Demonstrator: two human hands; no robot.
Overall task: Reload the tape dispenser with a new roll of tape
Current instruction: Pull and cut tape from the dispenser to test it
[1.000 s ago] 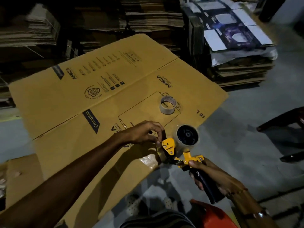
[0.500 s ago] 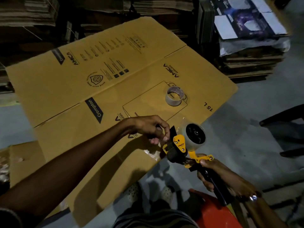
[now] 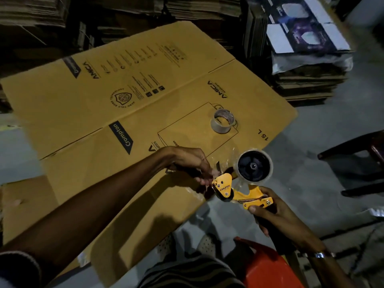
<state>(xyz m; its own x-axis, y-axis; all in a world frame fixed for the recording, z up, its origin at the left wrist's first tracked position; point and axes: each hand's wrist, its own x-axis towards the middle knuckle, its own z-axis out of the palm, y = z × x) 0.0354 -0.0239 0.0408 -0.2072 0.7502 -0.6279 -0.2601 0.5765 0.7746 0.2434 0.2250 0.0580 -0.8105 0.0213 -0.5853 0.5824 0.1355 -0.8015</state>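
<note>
Flattened carton (image 3: 87,104) lies beyond both hands; print reads "Crompton", "AMICA", "15 L". A spent-looking roll (image 3: 222,121) sits on it past the left hand. Tape dispenser (image 3: 234,190), marked "KMUNIX", is between the hands, new roll (image 3: 255,166) already on its hub. Right hand (image 3: 276,215) is clamped around the handle; left hand (image 3: 193,165) pinches the clear tape end at the front roller (the blade sits close). Risks: tape folding onto itself, or a nicked fingertip.

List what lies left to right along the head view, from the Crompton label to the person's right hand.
Crompton label → left hand → yellow dispenser head → mounted tape roll → right hand.
</note>
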